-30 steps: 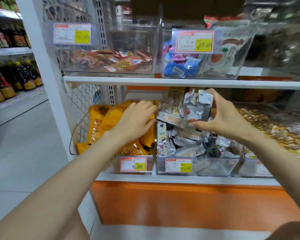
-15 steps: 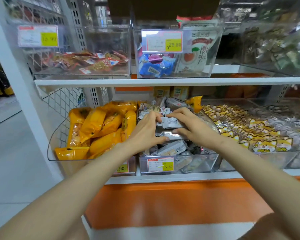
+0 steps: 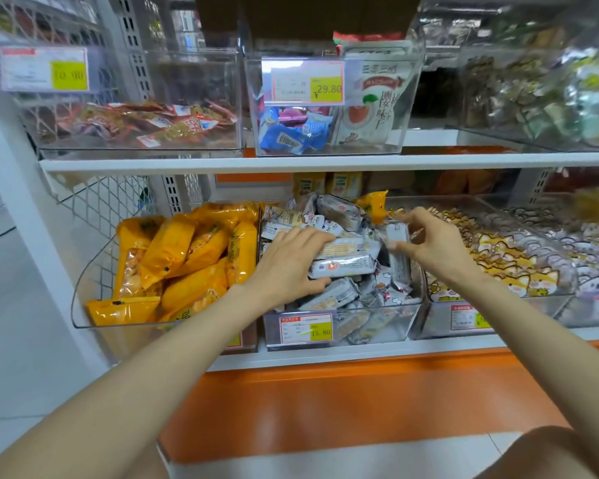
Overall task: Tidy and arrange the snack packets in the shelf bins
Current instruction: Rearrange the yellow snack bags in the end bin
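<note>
1. An orange base panel (image 3: 325, 409) is seen at lower centre of the frame, below the white shelf edge.
2. A clear middle bin (image 3: 377, 323), centre frame, is filled with silver snack packets (image 3: 332, 293).
3. The left hand (image 3: 291, 264) is laid flat, fingers spread, on one silver packet (image 3: 343, 266).
4. The right hand (image 3: 433, 243) is pinched on an upright packet (image 3: 398, 247).
5. Orange packets (image 3: 173, 257) are held in the bin at left.
6. Upper bins (image 3: 325, 140) are seen behind.

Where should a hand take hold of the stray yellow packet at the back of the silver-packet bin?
Pinch the upper crimped end of the yellow packet, coming down from above. It stands tilted at the back of the bin with that end clear, while silver packets bury its lower part.
</note>
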A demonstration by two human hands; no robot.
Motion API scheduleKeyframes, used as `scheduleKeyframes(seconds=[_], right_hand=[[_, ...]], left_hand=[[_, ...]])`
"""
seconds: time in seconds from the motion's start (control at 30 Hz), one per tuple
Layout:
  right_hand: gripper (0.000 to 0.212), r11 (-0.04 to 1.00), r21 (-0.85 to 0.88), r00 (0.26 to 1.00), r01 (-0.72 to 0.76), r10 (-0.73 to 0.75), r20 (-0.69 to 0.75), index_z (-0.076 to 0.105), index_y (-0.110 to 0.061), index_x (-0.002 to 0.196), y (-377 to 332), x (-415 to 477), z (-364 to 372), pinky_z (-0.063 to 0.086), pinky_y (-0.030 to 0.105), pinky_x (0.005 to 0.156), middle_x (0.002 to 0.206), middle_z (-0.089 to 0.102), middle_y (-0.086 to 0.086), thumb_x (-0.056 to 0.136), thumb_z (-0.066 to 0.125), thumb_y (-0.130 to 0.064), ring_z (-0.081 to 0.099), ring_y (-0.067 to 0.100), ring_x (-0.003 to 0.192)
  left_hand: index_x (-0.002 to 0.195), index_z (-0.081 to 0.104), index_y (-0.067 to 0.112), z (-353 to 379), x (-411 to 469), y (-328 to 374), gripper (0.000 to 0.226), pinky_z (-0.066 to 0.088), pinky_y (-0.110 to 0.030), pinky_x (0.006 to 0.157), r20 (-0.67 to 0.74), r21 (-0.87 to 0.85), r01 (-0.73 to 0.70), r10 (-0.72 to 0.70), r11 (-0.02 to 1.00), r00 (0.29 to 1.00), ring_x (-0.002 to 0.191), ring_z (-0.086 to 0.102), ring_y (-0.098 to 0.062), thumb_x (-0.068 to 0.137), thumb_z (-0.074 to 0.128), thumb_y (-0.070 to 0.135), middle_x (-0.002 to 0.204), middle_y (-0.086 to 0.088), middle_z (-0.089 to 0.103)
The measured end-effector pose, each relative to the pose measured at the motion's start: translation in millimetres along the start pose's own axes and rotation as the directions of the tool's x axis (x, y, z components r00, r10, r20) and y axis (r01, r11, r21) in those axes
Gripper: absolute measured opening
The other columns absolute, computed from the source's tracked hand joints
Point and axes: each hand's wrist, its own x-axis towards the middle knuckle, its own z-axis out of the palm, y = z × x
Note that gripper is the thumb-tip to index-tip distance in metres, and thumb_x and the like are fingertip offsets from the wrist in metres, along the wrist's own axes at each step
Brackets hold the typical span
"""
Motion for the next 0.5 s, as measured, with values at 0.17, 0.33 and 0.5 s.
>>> scheduleKeyframes(seconds=[0.17,0.33,0.5], right_hand=[[0.051,0.954,-0.301,0.986,0.015,0.036,0.164,0.061,-0.022,0.119,-1,7,-2,0.044,0.034,0.087,0.117,0.061,0.002,0.073,0.078,-0.039,0.053,0.025,0.111],[0.044,0.947,-0.311,0.995,0.082,-0.062,0.074,0.06,-0.021,0.108,0,4,14,0.044,0.036,0.077,0.106,0.058,0.003,0.073,0.075,-0.042,0.052,0.026,0.104],[0.03,0.988,-0.134,0.98,0.075,-0.048,0.192,0.069,-0.021,0.092,1,17,5,0.044,0.032,0.071,0.099,0.065,0.0,0.069,0.079,-0.039,0.055,0.018,0.086]], left_hand=[[0.127,0.042,0.02,-19,0,-9,0.063,0.021,-0.027,0.09,0.053,0.095,-0.001,-0.004,0.995,0.999,0.116,0.038,-0.016,0.075,0.067,0.044,0.127,0.004,0.047],[0.117,0.042,0.021,-35,-8,-26,0.058,0.023,-0.026,0.078,0.182,0.067,0.052,-0.064,0.996,0.981,0.099,0.033,-0.01,0.073,0.072,0.044,0.107,0.008,0.042],[0.109,0.047,0.017,-34,-13,-26,0.059,0.026,-0.026,0.075,0.258,-0.079,0.11,-0.086,0.991,0.962,0.099,0.039,-0.012,0.068,0.076,0.048,0.1,0.009,0.041]])
